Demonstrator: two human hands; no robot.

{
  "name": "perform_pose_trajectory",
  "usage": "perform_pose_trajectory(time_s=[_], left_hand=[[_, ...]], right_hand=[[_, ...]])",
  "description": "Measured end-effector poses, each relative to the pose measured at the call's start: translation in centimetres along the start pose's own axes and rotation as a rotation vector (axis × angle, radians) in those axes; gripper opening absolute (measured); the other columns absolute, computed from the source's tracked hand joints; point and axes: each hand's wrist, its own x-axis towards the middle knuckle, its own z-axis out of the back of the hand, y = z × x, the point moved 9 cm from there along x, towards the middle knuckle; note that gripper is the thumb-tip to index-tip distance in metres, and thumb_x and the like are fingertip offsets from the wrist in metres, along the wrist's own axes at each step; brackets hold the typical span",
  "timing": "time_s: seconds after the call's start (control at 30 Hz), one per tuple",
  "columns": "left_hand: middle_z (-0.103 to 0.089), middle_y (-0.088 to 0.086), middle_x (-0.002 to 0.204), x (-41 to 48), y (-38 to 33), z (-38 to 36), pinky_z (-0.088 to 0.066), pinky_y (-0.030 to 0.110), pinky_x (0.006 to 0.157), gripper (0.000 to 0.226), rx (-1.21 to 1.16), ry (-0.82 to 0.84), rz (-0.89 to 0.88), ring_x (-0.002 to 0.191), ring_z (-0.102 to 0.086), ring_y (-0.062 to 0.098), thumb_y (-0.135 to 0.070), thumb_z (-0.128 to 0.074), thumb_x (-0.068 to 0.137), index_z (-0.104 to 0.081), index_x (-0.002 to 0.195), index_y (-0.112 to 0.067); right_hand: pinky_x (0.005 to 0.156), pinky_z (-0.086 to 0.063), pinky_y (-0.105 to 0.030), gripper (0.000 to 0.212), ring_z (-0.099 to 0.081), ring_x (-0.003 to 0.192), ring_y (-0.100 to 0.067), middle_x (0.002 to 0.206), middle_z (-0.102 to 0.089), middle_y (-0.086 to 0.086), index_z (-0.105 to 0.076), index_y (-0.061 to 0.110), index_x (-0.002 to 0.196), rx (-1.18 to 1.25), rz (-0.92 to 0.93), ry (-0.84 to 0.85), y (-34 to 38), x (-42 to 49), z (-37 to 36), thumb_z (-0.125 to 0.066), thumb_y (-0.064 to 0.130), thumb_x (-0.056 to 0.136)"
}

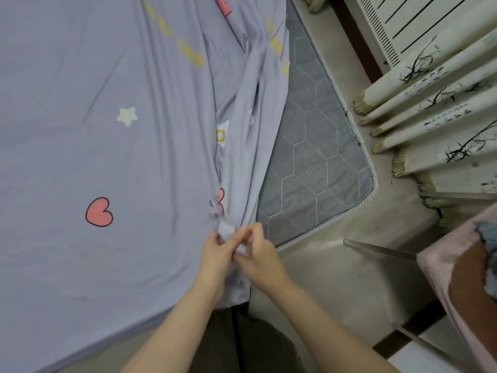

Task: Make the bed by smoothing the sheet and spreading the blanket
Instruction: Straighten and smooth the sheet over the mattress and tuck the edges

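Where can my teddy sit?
The sheet around the star and heart, left of the fold, is bare. So is the mattress strip right of it. Crowded where left hand and right hand grip the fold.

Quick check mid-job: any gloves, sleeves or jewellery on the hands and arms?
Neither the left hand nor the right hand wears a glove. Both forearms are uncovered to the frame edge: no sleeve, watch or bracelet shows. No ring is visible on the fingers.

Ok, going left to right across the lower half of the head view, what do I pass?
Red heart print → left hand → right hand, both pinching the bunched sheet → bare quilted mattress corner → fringed curtains.
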Motion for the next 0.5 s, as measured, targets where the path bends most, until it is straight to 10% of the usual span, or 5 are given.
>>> perform_pose_trajectory(time_s=[0.17, 0.3, 0.5], left_hand=[[-0.075, 0.012, 0.096, 1.4, -2.7, 1.7, -0.057, 0.039, 0.082, 0.029, 0.013, 0.022, 0.010, 0.090, -0.073, 0.027, -0.027, -0.067, 0.089, -0.065, 0.111, -0.008], [-0.077, 0.004, 0.092, 0.5, -3.5, 0.4, -0.057, 0.025, 0.067, 0.026, 0.065, 0.104, -0.040, 0.085, -0.074, 0.017, -0.038, -0.056, 0.095, -0.065, 0.107, -0.018], [-0.073, 0.015, 0.107, -1.5, -1.5, -2.7, -0.058, 0.033, 0.077, 0.038, -0.251, 0.061, 0.015, 0.099, -0.071, 0.027, -0.041, -0.050, 0.093, -0.071, 0.107, -0.012]], right_hand=[[0.058, -0.046, -0.034, 0.019, -0.053, 0.050, -0.018, 0.051, -0.054, -0.001, -0.050, 0.021, 0.081, 0.481, -0.299, -0.182, -1.4, 1.1, 1.3, -0.049, 0.030, 0.098], [0.097, -0.047, -0.038, 0.046, -0.064, 0.106, -0.018, 0.113, -0.068, -0.004, -0.060, 0.014, 0.119, 0.829, -0.528, -0.085, -1.6, 4.2, 0.9, -0.048, 0.052, 0.095], [0.105, -0.044, -0.046, 0.048, -0.062, 0.116, -0.028, 0.126, -0.064, -0.013, -0.054, 0.010, 0.132, 1.207, -0.581, 0.007, -1.4, 6.3, 4.0, -0.064, 0.033, 0.091]])
